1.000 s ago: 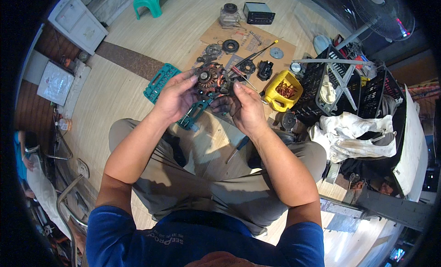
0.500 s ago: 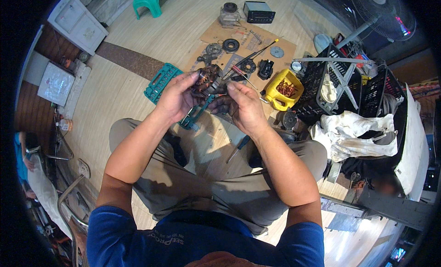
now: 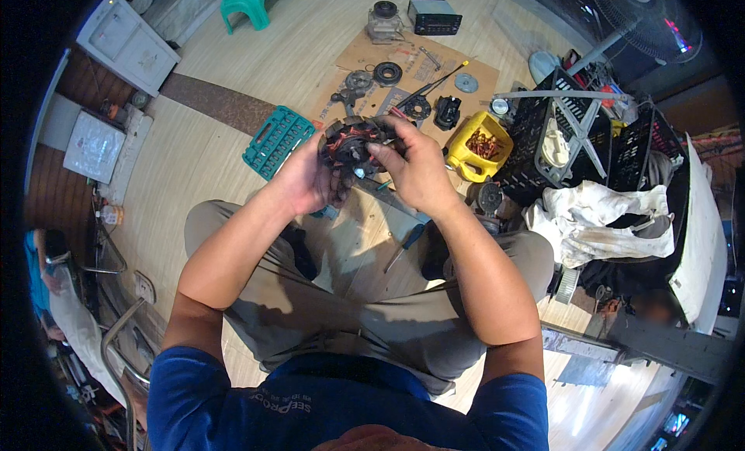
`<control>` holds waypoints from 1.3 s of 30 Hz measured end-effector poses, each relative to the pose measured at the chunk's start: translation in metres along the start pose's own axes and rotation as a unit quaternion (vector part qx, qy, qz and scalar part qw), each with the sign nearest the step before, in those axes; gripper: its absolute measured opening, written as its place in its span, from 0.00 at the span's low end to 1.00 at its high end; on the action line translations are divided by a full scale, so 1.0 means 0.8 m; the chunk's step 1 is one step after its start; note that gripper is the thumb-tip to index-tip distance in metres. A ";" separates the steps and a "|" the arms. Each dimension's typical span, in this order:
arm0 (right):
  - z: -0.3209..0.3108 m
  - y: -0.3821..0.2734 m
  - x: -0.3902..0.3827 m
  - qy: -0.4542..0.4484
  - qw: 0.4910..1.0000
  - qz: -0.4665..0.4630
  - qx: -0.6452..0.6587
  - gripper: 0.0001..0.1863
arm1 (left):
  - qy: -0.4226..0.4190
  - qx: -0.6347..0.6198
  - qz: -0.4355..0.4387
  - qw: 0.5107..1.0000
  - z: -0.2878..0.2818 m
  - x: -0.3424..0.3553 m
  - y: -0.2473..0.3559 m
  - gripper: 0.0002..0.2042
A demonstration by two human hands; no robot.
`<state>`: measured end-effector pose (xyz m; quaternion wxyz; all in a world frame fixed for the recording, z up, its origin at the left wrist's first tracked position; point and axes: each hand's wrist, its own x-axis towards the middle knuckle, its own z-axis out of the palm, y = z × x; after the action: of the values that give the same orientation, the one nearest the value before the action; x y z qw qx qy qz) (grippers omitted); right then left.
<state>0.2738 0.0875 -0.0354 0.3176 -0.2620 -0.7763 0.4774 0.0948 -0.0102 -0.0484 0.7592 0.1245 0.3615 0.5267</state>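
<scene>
I sit on the floor with both hands raised in front of me. My left hand [image 3: 304, 179] cups a round dark motor part with copper windings [image 3: 351, 141] from below and from the left. My right hand [image 3: 415, 168] grips the same part from the right, fingertips pressed on its face. On the cardboard sheet [image 3: 365, 55] beyond lie several dark rings, discs and small parts, among them a black ring [image 3: 387, 73] and a black block [image 3: 446, 111].
A teal socket set [image 3: 278, 139] lies left of my hands. A yellow tub of copper-coloured pieces [image 3: 483, 145] sits to the right beside black crates [image 3: 559, 133] and white rags [image 3: 597, 218]. A screwdriver [image 3: 403, 248] lies between my knees. A green stool [image 3: 250, 3] stands far off.
Both hands have lifted the motor part slightly and turned it; my right hand's fingers have shifted onto its face.
</scene>
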 end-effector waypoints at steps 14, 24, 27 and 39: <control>0.011 0.004 -0.001 -0.028 0.956 0.162 0.242 0.08 | 0.100 -0.035 0.056 0.993 0.010 0.001 0.009 0.26; 0.011 0.004 0.002 -0.021 0.950 0.167 0.262 0.06 | 0.067 0.005 0.108 0.992 0.005 -0.005 0.014 0.26; 0.011 0.003 0.000 -0.027 0.946 0.170 0.273 0.05 | 0.058 0.011 0.104 0.993 0.003 -0.005 0.016 0.25; 0.014 0.002 -0.002 -0.023 0.945 0.182 0.269 0.05 | 0.090 0.041 0.108 0.989 0.006 -0.003 0.015 0.26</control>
<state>0.2671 0.0806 -0.0414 0.2659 -0.2925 -0.5651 0.7242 0.0892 -0.0068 -0.0375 0.6567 0.1462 0.4343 0.5989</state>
